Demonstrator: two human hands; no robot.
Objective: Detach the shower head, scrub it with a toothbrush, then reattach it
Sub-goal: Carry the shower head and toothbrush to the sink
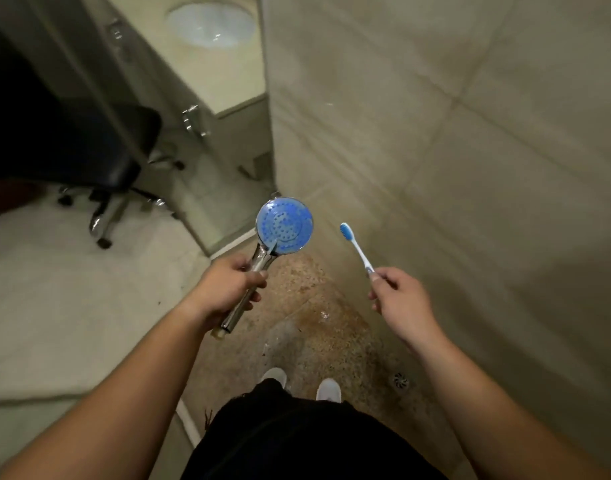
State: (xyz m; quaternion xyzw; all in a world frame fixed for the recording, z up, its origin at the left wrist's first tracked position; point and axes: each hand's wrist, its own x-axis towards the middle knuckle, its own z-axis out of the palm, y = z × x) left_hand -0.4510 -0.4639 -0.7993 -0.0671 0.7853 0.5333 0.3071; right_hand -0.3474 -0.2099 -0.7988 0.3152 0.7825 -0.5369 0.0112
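My left hand [224, 289] grips the chrome handle of the shower head [284, 226], which is off its hose. Its round bluish spray face points up toward me, and the handle's threaded end sticks out below my fist. My right hand [399, 299] pinches the lower end of a white and blue toothbrush [356, 245]. The bristle end points up and to the left, a short gap to the right of the spray face, not touching it.
A tiled wall [470, 150] stands close on the right. Below me are a speckled shower floor [314, 327] with a round drain [400, 380] and my white shoes [328, 389]. A glass door [179, 126], a black wheeled chair [117, 168] and a countertop basin [210, 24] lie to the left.
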